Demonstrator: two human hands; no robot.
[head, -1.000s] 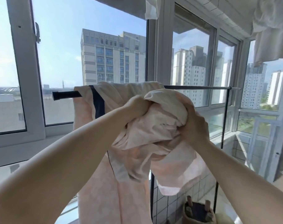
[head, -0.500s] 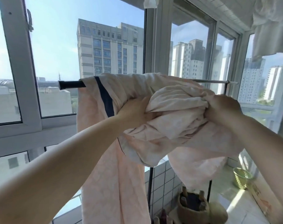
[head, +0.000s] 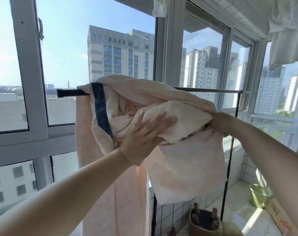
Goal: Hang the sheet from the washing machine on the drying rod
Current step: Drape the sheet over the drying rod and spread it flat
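- Head view shows a pale pink sheet (head: 184,160) with a dark blue band, draped over the drying rod (head: 71,93) in front of the windows.
- One part of the sheet hangs straight down on the far side of the rod, at the left; another part is bunched up on the near side, and a flat panel falls below the bunch.
- Left hand (head: 143,138) lies flat against the bunched cloth, its fingers straight and spread, the palm pressing on the fabric; it does not curl around anything.
- Right hand (head: 221,121) is at the right end of the bunch, and the cloth covers its fingers; from the way the fabric gathers there, this hand grasps the sheet.
- The rod is horizontal, black at its left end and metallic grey at the right, where it joins a thin black upright post (head: 230,160).
- On the floor below stand a woven basket (head: 204,222) with dark content and, further right, a green basket (head: 260,195).
- White laundry (head: 288,31) hangs from above at the upper right.
- High buildings (head: 121,55) are visible outside.
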